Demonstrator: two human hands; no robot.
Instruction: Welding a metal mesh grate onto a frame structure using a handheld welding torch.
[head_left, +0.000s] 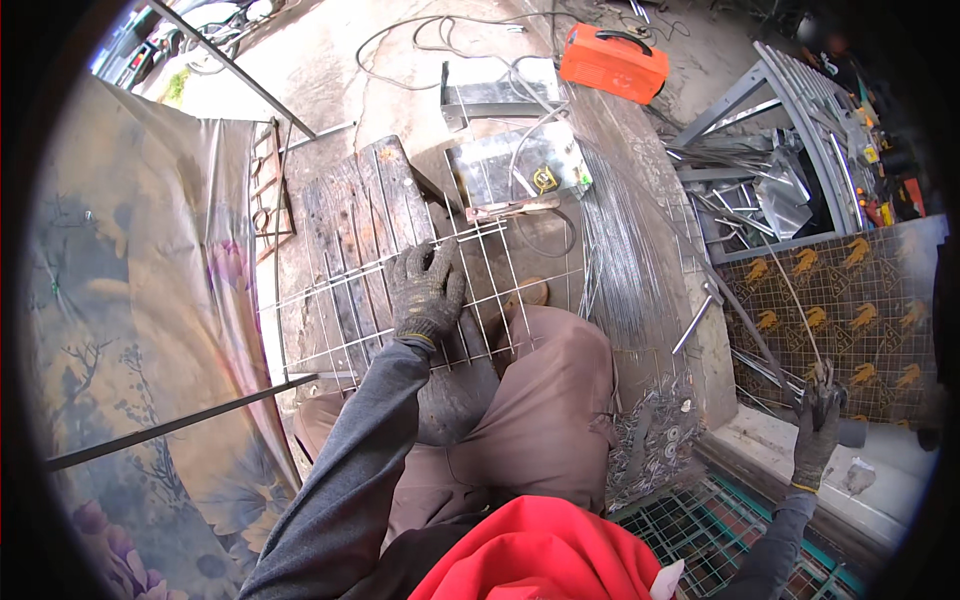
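Note:
A grid of thin metal rods (pixel 480 300) lies across a dark, worn wooden bench (pixel 352 205) in front of my knees. My left hand (pixel 428 290), in a grey knitted glove, rests on the grid with its fingers lying apart over the rods. Out at the far right, my gloved right hand (pixel 818 425) is closed round a thin metal rod (pixel 797 297), which points up and away from it. An electrode holder (pixel 512 208) with a cable lies just beyond the grid, by a shiny metal plate (pixel 520 165).
An orange welding machine (pixel 613 63) stands at the back. Long thin rods (pixel 622 240) lie in a bundle right of the bench, above a heap of metal scraps (pixel 655 430). A printed dark board (pixel 850 310) leans at right. A patterned sheet (pixel 150 300) hangs at left.

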